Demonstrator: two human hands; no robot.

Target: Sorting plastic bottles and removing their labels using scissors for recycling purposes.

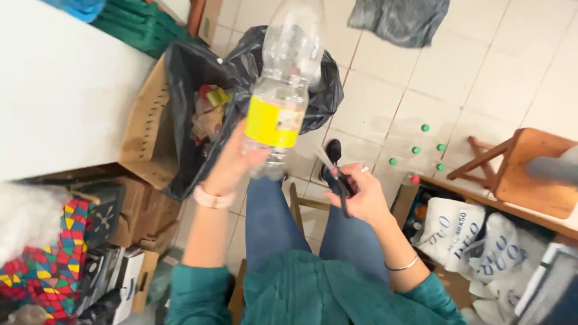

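Observation:
My left hand (232, 161) grips a clear plastic bottle (283, 84) by its neck end, base pointing away from me. The bottle has a yellow label around its middle. It hangs over the mouth of a black bin bag (186, 78) set in a cardboard box. My right hand (355, 195) holds a pair of black-handled scissors (336, 174), blades pointing up and left toward the bottle. The scissor tips are a short way from the bottle, not touching it. I am seated, with my legs in blue jeans below both hands.
A white tabletop (54, 78) fills the left. Several green bottle caps (425, 127) lie on the tiled floor. A wooden stool (530, 168) stands at the right, white printed bags (457, 232) below it. Cardboard boxes (141, 210) and a colourful patterned cloth (51, 265) sit at the lower left.

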